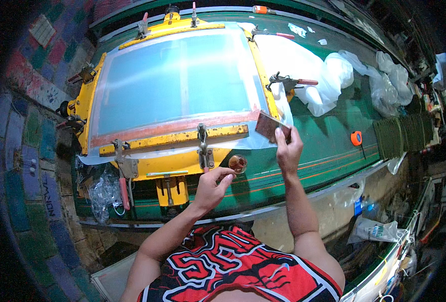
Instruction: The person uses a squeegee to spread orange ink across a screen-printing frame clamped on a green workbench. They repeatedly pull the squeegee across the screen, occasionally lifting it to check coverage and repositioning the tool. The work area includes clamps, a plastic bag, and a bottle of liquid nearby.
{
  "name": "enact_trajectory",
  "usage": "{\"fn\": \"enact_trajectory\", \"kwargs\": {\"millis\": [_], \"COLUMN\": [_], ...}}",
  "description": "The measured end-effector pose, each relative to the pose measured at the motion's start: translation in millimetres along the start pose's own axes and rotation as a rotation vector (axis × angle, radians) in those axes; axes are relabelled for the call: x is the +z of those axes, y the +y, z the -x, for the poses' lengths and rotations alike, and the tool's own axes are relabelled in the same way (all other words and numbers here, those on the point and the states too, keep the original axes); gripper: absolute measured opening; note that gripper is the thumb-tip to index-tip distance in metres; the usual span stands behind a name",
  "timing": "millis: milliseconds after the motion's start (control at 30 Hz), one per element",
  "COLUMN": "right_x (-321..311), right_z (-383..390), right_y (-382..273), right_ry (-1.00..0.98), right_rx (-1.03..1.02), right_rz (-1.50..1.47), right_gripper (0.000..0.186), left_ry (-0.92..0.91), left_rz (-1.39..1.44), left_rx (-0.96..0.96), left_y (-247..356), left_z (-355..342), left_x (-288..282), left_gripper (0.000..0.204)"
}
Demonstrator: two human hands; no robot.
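Note:
My right hand [289, 151] grips a flat, rectangular reddish-brown scraper [268, 126] between thumb and fingers, tilted over the near right corner of a stretched mesh screen [167, 80]. A reddish-brown band [177, 127] runs along the near side of that pale blue mesh. Below the screen's near edge, my left hand [215, 189] has its fingers curled, with thumb and forefinger at the near edge of a small cup [237, 163] with reddish-brown stuff in it. Yellow metal bars [175, 140] and toggle clamps [202, 141] surround the screen on a green table [263, 173].
White plastic sheeting [303, 70] lies right of the screen, and an orange tape measure [356, 138] farther right. Dark green folded material [404, 133] sits at the table's right end. Crumpled clear plastic [104, 194] lies near left. Red-handled clamps [123, 191] stick out around the frame.

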State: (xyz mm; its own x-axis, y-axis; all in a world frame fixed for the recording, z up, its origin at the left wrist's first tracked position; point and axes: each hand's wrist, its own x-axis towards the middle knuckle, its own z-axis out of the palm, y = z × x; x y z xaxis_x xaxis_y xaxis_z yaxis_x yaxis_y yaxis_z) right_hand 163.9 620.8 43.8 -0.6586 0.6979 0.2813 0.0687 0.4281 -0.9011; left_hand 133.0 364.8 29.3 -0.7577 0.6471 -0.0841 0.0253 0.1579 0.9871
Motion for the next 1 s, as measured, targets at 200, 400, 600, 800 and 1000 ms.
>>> {"fn": "enact_trajectory", "kwargs": {"millis": [200, 400, 600, 800, 1000], "right_x": [16, 16, 40, 78, 76], "right_z": [115, 146, 142, 145, 137], "right_y": [-69, -13, 79, 108, 78], "right_ry": [-0.102, -0.025, -0.194, -0.262, -0.184], "right_rx": [0.270, 0.162, 0.150, 0.098, 0.163], "right_rz": [-0.284, -0.414, -0.027, -0.186, -0.203], "right_gripper": [0.018, 0.016, 0.064, 0.079, 0.064], "left_ry": [-0.014, 0.088, 0.205, 0.165, 0.297], "left_rz": [0.386, 0.505, 0.538, 0.682, 0.647], "left_rx": [-0.241, -0.210, -0.232, -0.168, -0.197], "left_y": [17, 22, 11, 8, 8], "left_z": [5, 22, 30, 46, 77], "left_x": [9, 1, -24, -52, -76], "left_gripper": [0.028, 0.034, 0.029, 0.033, 0.035]}}
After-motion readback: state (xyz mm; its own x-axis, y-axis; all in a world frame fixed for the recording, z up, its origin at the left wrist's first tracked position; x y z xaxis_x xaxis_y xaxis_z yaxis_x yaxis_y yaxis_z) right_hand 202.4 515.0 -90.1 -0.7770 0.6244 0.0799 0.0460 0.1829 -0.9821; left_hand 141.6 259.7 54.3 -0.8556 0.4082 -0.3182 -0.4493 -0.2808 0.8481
